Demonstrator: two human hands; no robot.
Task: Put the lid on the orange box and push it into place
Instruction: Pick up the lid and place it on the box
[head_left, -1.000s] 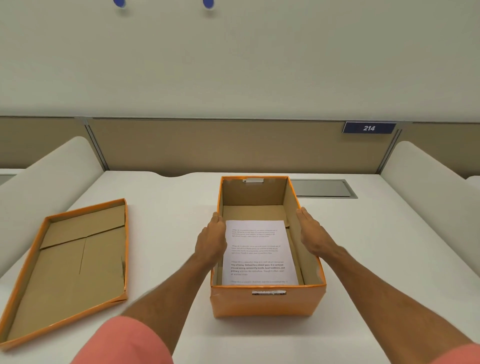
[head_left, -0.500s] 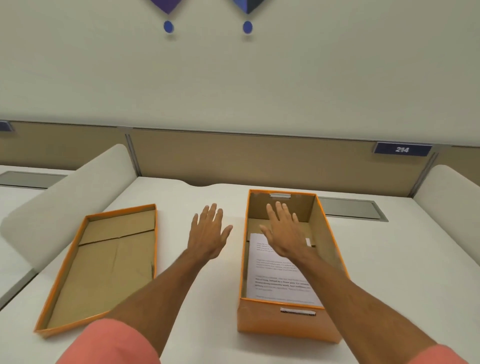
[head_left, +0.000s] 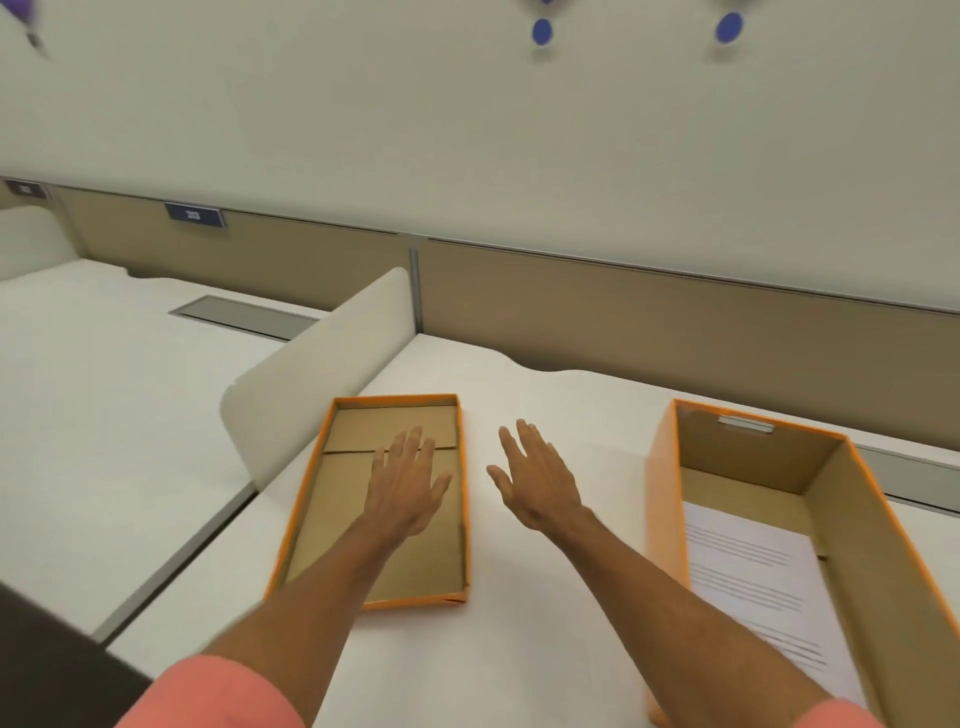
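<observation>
The orange box (head_left: 662, 499) stands open at the right of the white desk, with a printed sheet of paper (head_left: 753, 582) lying inside it. Its orange lid (head_left: 306, 499) lies upside down on the desk to the left, brown cardboard inside facing up. My left hand (head_left: 405, 486) hovers over the lid's middle, palm down, fingers spread, holding nothing. My right hand (head_left: 537, 480) is open over the bare desk between lid and box, just right of the lid's right rim.
A white rounded divider panel (head_left: 317, 374) stands just left of the lid. A tan partition wall (head_left: 675, 322) runs along the desk's far edge. Beyond the divider lies a neighbouring desk with a grey cable hatch (head_left: 244, 317). A dark object (head_left: 47, 670) fills the bottom left corner.
Both hands left the box and swung left; the left is now over the lid, the right beside it. The view turned left, so the box sits at the right edge.
</observation>
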